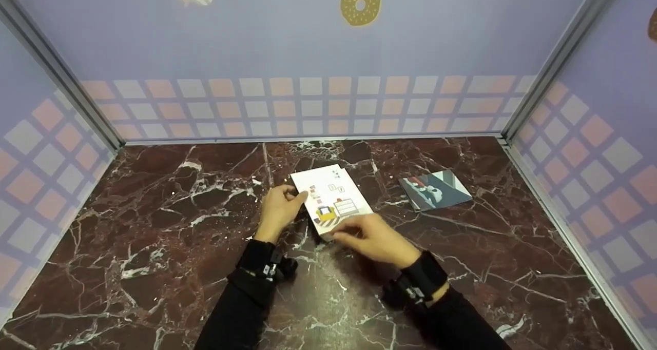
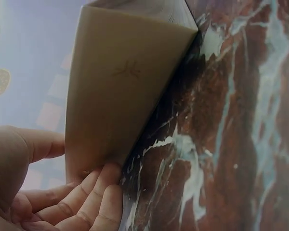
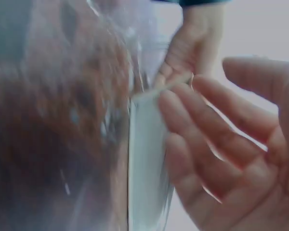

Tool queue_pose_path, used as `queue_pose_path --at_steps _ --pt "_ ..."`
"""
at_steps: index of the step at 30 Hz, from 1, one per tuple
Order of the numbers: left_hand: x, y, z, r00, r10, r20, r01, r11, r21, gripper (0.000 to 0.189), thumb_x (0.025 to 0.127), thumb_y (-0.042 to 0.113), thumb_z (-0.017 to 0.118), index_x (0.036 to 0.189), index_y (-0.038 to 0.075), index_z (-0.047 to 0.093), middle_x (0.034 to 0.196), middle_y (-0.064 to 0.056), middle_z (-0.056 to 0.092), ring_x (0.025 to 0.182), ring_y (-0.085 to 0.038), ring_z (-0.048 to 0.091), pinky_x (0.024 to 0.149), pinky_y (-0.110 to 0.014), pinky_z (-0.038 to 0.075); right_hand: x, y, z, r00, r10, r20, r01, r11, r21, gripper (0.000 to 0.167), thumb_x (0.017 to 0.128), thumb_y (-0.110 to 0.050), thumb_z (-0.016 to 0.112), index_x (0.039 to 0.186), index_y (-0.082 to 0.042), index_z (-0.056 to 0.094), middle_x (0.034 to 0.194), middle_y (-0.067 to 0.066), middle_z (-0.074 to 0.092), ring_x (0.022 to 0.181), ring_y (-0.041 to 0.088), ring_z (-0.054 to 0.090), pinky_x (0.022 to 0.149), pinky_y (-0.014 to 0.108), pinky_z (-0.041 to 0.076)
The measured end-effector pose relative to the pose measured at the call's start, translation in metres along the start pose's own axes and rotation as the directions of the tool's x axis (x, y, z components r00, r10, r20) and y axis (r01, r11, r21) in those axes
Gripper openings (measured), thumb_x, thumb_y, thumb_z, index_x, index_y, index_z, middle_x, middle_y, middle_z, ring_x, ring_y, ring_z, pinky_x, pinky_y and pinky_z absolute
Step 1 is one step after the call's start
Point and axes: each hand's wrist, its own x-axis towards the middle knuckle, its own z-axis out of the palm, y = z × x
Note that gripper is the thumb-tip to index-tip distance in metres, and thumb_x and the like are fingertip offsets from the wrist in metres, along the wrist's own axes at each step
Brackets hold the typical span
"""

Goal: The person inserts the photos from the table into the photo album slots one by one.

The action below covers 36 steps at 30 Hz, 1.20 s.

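A thick book with a white cover and small room drawings lies at the middle of the table. My left hand grips its left side, with the thumb at the cover's edge and the fingers low against the plain pale spine. At the near right corner is my right hand; in the right wrist view its fingers are loosely extended along the side of the book, the thumb apart from it. Whether those fingers press on the book is hard to tell.
A thin dark blue book or card with a white cartoon figure lies to the right. Dark red marbled tabletop surrounds both. Patterned lilac panels close off the back and both sides.
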Motion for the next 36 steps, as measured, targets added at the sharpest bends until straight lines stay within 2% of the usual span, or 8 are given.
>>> queue_pose_path --at_steps 3,7,9,11,14,19,27,36 --pt "-0.004 0.001 -0.001 1.000 0.020 0.004 -0.020 1.000 0.014 0.043 0.098 0.030 0.075 0.126 -0.002 0.074 0.097 -0.013 0.078 0.088 -0.029 0.072 0.094 -0.047 0.057 0.002 0.012 -0.011 0.981 0.034 -0.191 -0.035 0.999 -0.004 0.018 0.103 -0.022 0.071 0.111 -0.009 0.080 0.106 0.006 0.082 0.087 0.015 0.073 0.084 0.029 0.062" --pt "-0.010 0.002 -0.003 0.999 0.042 0.016 -0.042 0.999 0.025 0.038 0.097 0.029 0.077 0.120 -0.001 0.076 0.092 -0.010 0.080 0.081 -0.025 0.074 0.089 -0.044 0.058 0.002 0.032 -0.020 0.900 0.110 -0.422 -0.130 0.991 -0.019 0.019 0.098 -0.015 0.076 0.113 -0.004 0.079 0.108 0.013 0.080 0.092 0.025 0.074 0.087 0.040 0.062" --pt "-0.013 0.003 -0.003 0.999 0.045 0.030 -0.046 0.999 0.021 0.037 0.097 0.028 0.077 0.119 -0.001 0.077 0.089 -0.009 0.080 0.076 -0.023 0.075 0.084 -0.040 0.058 0.001 0.040 -0.021 0.868 0.156 -0.472 -0.195 0.980 -0.034 0.025 0.097 -0.015 0.076 0.119 -0.002 0.078 0.113 0.017 0.077 0.099 0.030 0.073 0.093 0.046 0.060" --pt "-0.016 0.003 -0.003 0.998 0.045 0.041 -0.045 0.999 0.012 0.035 0.097 0.027 0.077 0.118 -0.001 0.076 0.085 -0.007 0.080 0.072 -0.020 0.077 0.079 -0.035 0.057 0.000 0.046 -0.021 0.856 0.197 -0.478 -0.252 0.966 -0.054 0.032 0.098 -0.017 0.075 0.124 0.001 0.075 0.115 0.020 0.073 0.106 0.035 0.070 0.098 0.051 0.056" --pt "-0.020 0.003 -0.002 0.998 0.048 0.048 -0.047 0.999 -0.009 0.033 0.097 0.025 0.078 0.117 -0.001 0.077 0.081 -0.006 0.079 0.067 -0.018 0.077 0.076 -0.031 0.058 -0.001 0.051 -0.020 0.864 0.239 -0.444 -0.302 0.950 -0.077 0.041 0.098 -0.020 0.074 0.130 0.007 0.071 0.114 0.023 0.071 0.105 0.038 0.068 0.099 0.054 0.054" --pt "-0.025 0.004 0.000 0.997 0.054 0.052 -0.053 0.998 -0.017 0.034 0.096 0.025 0.078 0.119 -0.001 0.077 0.078 -0.005 0.080 0.059 -0.009 0.071 0.088 -0.038 0.061 0.000 0.052 -0.016 0.878 0.277 -0.390 -0.327 0.943 -0.066 0.047 0.098 -0.020 0.075 0.133 0.011 0.068 0.110 0.023 0.072 0.102 0.036 0.070 0.097 0.052 0.058" --pt "-0.028 0.002 0.002 0.996 0.051 0.071 -0.045 0.995 -0.087 0.043 0.097 0.020 0.077 0.130 -0.007 0.071 0.085 -0.011 0.081 0.059 -0.018 0.076 0.057 -0.026 0.062 0.002 0.048 -0.014 0.883 0.322 -0.342 -0.360 0.931 -0.052 0.038 0.098 -0.022 0.076 0.126 0.004 0.076 0.107 0.017 0.080 0.085 0.023 0.071 0.087 0.042 0.059" --pt "-0.031 -0.001 0.002 0.996 0.068 0.065 -0.064 0.996 -0.069 0.036 0.099 0.019 0.075 0.125 -0.005 0.075 0.088 -0.013 0.080 0.063 -0.020 0.077 0.060 -0.029 0.065 0.001 0.045 -0.013 0.890 0.324 -0.322 -0.362 0.930 -0.064 0.028 0.098 -0.023 0.078 0.113 0.000 0.082 0.111 0.015 0.082 0.091 0.023 0.073 0.094 0.045 0.061"
